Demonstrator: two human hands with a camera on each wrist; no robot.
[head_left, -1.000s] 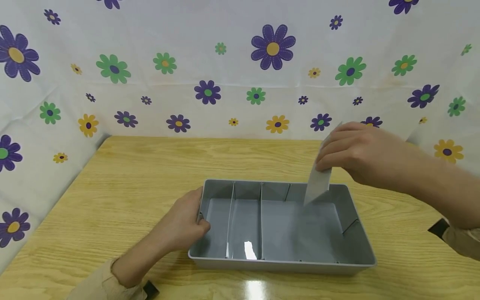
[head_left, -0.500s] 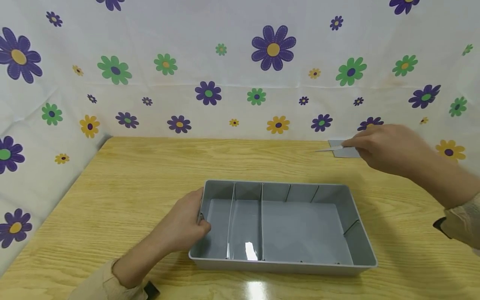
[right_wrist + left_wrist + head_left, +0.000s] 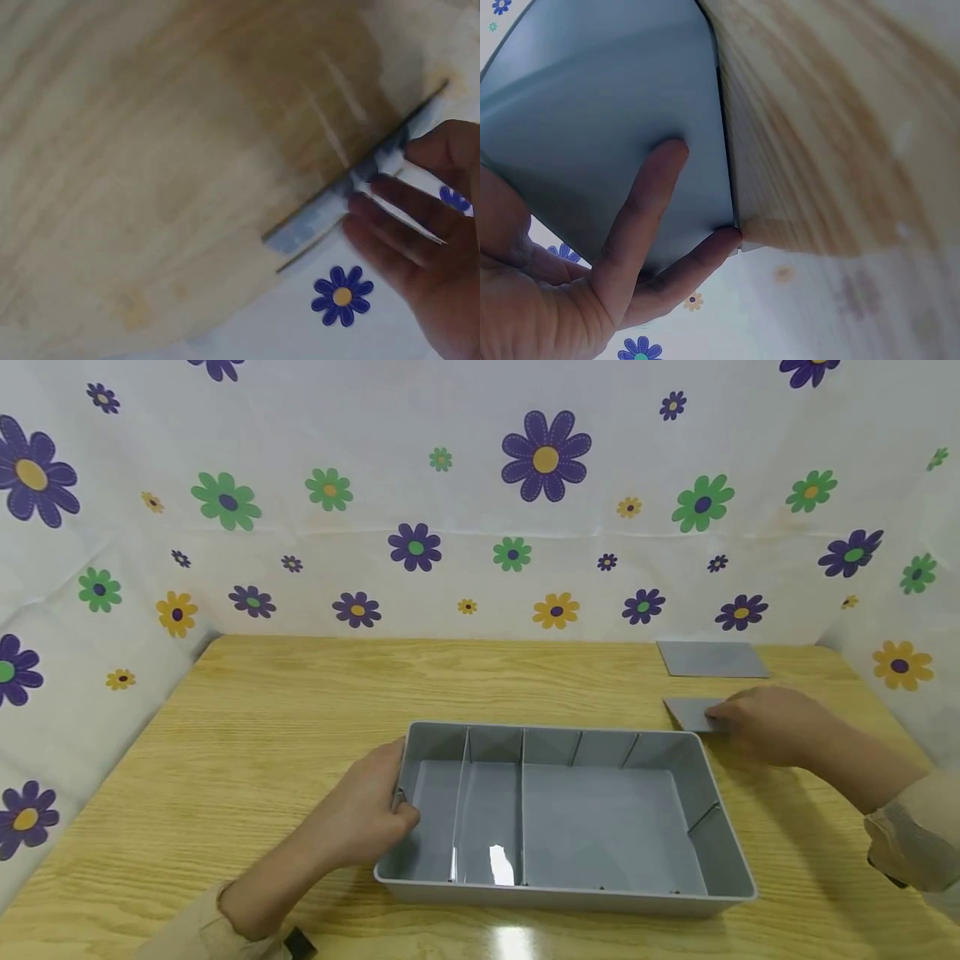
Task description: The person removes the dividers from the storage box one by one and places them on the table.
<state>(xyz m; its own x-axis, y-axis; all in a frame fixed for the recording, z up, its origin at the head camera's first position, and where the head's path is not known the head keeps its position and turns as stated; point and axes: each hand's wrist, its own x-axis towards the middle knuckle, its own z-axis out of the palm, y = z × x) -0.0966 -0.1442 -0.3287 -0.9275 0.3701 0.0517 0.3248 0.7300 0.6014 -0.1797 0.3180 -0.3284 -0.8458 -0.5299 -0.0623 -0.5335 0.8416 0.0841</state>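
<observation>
A grey plastic tray (image 3: pixel 570 897) with raised walls sits on the table in the head view. Two thin dividers (image 3: pixel 522 818) stand upright across its left half. My left hand (image 3: pixel 363 810) grips the tray's left end wall, thumb over the rim on the inside. In the left wrist view its fingers lie against the outer face of that end wall (image 3: pixel 585 142). Behind the tray's back right corner, my right hand (image 3: pixel 780 727) pinches a flat grey divider panel (image 3: pixel 686 714), tilted close over the tabletop. The hand covers the panel's right part.
A second grey divider panel (image 3: pixel 712 660) lies flat at the table's back right edge. The tray's right compartment is wide, with slot ridges (image 3: pixel 576 747) along its walls. A white flowered cloth (image 3: pixel 450 568) rises behind the wooden table (image 3: pixel 300 693) and at both sides.
My right hand has lifted a divider panel out of the tray, carried it past the panel at the back, then brought it down nearer the tray. The left hand stays on the tray.
</observation>
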